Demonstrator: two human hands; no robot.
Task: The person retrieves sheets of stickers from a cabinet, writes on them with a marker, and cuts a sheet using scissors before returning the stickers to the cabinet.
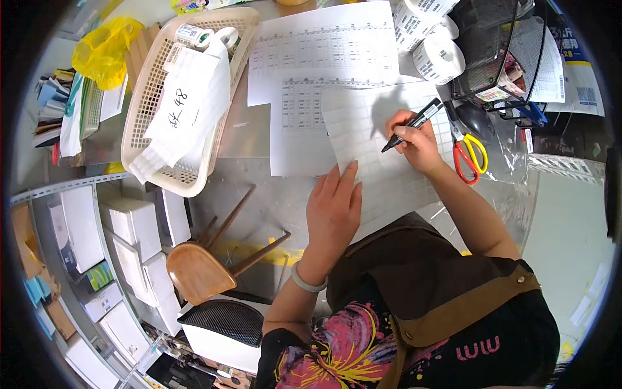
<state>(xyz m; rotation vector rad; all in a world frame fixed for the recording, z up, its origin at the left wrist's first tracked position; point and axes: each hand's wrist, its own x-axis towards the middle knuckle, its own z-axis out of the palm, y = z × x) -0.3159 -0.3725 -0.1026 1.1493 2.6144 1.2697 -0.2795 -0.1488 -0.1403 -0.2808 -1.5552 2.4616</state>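
Grey surface (249, 133): our left hand (334, 207) lies open, pinning the sheet (382, 185); right hand (418, 144) clamps marker (414, 123); sheet must not slip.

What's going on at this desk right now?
A person is writing on a gridded sheet with a black marker held in the right hand. The left hand lies flat on the sheet, near its lower edge. Red-and-yellow scissors lie just right of the writing hand, and a plastic basket of white paper sits to the left.
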